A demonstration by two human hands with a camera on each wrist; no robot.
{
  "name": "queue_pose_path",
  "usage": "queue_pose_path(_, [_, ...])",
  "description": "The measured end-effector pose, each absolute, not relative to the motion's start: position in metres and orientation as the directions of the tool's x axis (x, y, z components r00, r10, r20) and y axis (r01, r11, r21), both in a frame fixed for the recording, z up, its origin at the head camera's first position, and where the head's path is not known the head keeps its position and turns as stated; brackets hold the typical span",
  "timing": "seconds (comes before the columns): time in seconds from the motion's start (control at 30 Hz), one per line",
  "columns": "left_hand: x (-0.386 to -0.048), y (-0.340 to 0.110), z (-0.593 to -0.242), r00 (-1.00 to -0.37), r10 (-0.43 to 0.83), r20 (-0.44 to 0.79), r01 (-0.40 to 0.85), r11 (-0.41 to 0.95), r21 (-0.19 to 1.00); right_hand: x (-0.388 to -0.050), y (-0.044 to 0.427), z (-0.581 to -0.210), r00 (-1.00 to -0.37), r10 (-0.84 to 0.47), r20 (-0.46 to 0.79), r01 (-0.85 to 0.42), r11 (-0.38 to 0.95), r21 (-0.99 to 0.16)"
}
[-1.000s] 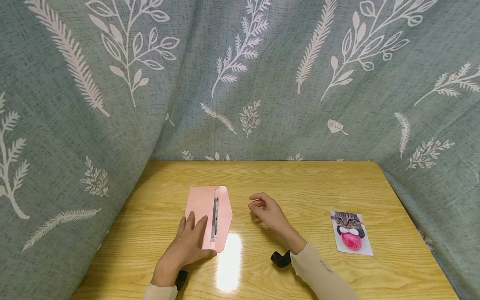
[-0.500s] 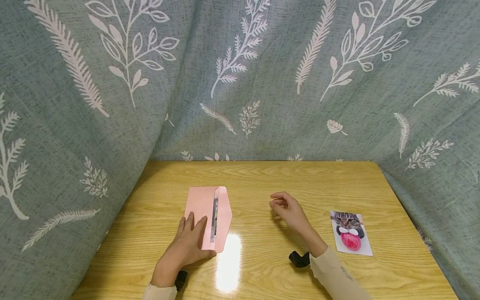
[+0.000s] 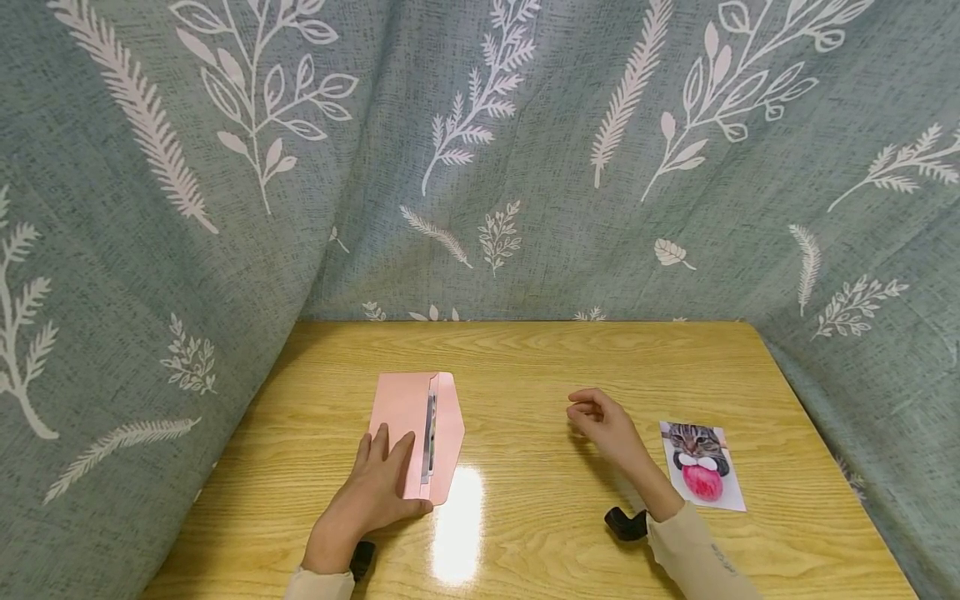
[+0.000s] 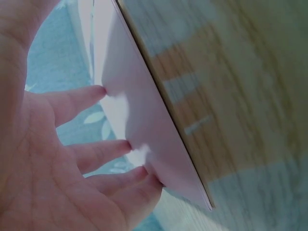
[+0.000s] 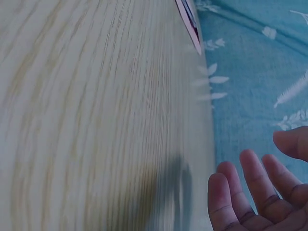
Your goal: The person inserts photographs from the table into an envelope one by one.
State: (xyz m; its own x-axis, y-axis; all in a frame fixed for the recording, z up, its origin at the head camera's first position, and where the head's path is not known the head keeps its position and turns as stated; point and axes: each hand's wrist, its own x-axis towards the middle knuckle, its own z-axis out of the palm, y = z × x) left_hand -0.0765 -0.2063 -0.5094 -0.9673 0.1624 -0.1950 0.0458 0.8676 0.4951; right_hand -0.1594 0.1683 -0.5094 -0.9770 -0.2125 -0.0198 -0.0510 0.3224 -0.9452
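Note:
A pink envelope (image 3: 401,400) lies on the table with its pointed flap (image 3: 450,433) folded out to the right. In its opening shows the edge of a picture card (image 3: 431,433). My left hand (image 3: 378,487) rests on the envelope's near part with spread fingers; in the left wrist view the fingertips (image 4: 126,145) touch the pink paper. Above the table, between the envelope and a cat photo (image 3: 702,471), my right hand (image 3: 611,429) hovers with loosely bent fingers and holds nothing. The right wrist view shows the same hand (image 5: 264,197) apart from the tabletop.
The wooden table (image 3: 525,350) has a bright light reflection near its front middle. A grey-green curtain (image 3: 480,167) with white leaf prints hangs behind it and along both sides. A black wrist camera mount (image 3: 626,525) sits beneath the right wrist.
My right hand has moved rightward, away from the envelope and closer to the cat photo. The left hand, the envelope and the photo have stayed in place.

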Motion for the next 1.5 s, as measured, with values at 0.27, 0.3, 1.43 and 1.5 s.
queue_pose_path(0.27, [-0.076, -0.206, -0.510, -0.967, 0.166, -0.192, 0.052, 0.871, 0.489, -0.157, 0.196, -0.508, -0.982, -0.187, -0.020, -0.050, 0.363, -0.930])
queue_pose_path(0.3, [-0.076, -0.206, -0.510, -0.967, 0.166, -0.192, 0.052, 0.871, 0.488, -0.157, 0.200, -0.508, -0.984, -0.179, -0.020, -0.050, 0.377, -0.925])
queue_pose_path(1.43, [-0.077, -0.208, -0.513, -0.969, 0.163, -0.188, 0.049, 0.866, 0.497, -0.140, 0.300, -0.506, -0.997, 0.058, 0.048, -0.002, 0.620, -0.785])
queue_pose_path(1.5, [-0.077, -0.208, -0.514, -0.969, 0.162, -0.186, 0.049, 0.866, 0.498, -0.140, 0.305, -0.507, -0.994, 0.081, 0.074, -0.004, 0.647, -0.763])
